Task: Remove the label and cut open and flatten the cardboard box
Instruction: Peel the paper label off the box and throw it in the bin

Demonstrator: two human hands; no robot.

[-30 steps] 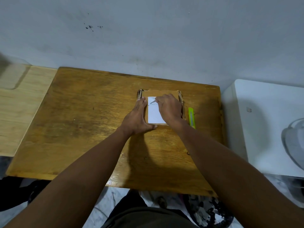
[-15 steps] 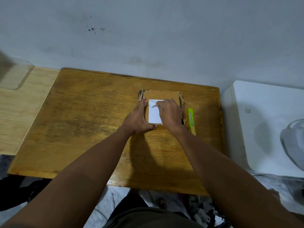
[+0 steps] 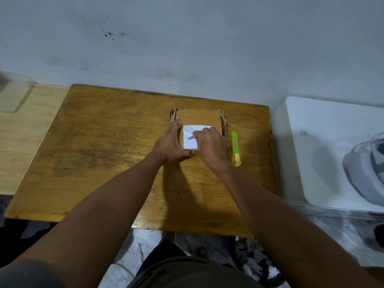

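A small brown cardboard box [image 3: 199, 118] lies on the wooden table [image 3: 104, 152], right of centre. A white label [image 3: 190, 140] is stuck on its top face. My left hand [image 3: 169, 145] clasps the box's left side and front corner, thumb along the near edge. My right hand [image 3: 213, 146] rests on the label's right part, fingertips pinching a lifted, curled strip of the label. A lime-green utility knife [image 3: 235, 148] lies on the table just right of the box, untouched.
A grey wall rises right behind the table. A lighter wooden surface [image 3: 22, 132] adjoins on the left with a clear container [image 3: 12, 94] on it. A white unit [image 3: 324, 150] stands at the right, holding a grey-white shoe [image 3: 367, 173]. Clutter covers the floor below.
My right hand has drawn the peeled label edge toward me and to the left; more bare cardboard shows at the box's far end. The left hand keeps its hold.
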